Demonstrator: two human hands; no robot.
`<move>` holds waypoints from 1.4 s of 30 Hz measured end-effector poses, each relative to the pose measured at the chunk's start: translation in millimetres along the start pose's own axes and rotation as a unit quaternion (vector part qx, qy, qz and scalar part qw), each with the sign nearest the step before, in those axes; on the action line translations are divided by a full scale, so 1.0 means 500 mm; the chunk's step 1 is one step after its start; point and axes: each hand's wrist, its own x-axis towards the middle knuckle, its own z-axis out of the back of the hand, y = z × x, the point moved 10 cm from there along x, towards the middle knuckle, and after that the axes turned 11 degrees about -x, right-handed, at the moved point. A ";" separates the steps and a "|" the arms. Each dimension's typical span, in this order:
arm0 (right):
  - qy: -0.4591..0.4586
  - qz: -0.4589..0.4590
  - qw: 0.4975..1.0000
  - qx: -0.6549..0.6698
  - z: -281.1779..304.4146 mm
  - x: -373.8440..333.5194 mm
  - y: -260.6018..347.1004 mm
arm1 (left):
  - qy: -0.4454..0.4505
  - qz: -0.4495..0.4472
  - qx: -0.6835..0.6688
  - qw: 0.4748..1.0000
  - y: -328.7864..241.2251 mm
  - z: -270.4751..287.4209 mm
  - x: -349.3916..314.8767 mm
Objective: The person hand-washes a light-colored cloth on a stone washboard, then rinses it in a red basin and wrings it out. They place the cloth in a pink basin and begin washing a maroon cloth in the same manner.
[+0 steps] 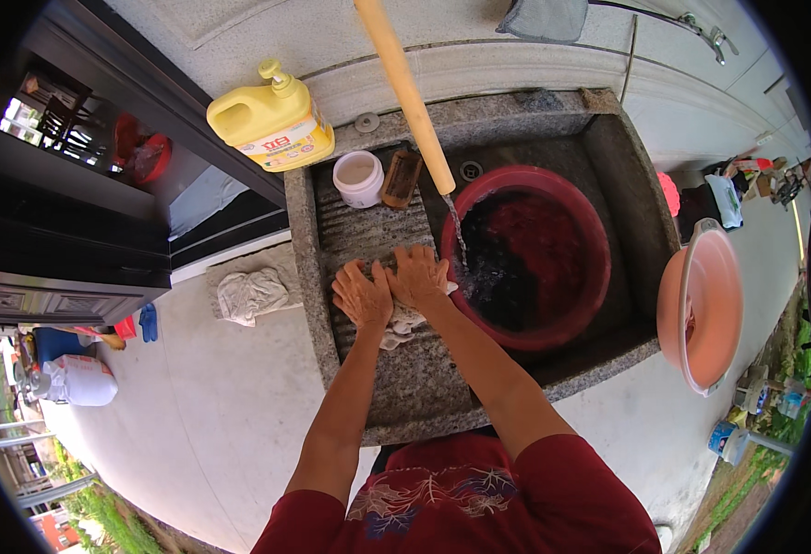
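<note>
My left hand [363, 294] and my right hand [418, 274] lie side by side, palms down, pressing a pale wet cloth [403, 323] onto the ribbed washboard slope [368, 235] of a grey stone sink [516, 120]. The cloth is mostly hidden under both hands. Just right of my right hand stands a red basin [579, 208] with dark water and dark laundry inside. A yellow hose [405, 92] slants down from above and pours water into the basin's left edge.
A yellow pump jug [271, 120], a white tub [359, 177] and a brown brush [402, 177] sit at the sink's back left. A pale rag [250, 294] lies on the floor to the left. A pink basin [701, 305] leans at the right.
</note>
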 end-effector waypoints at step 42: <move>-0.181 0.004 0.778 0.602 0.542 -0.097 -0.154 | 0.192 0.106 -0.281 0.934 0.068 0.256 -0.228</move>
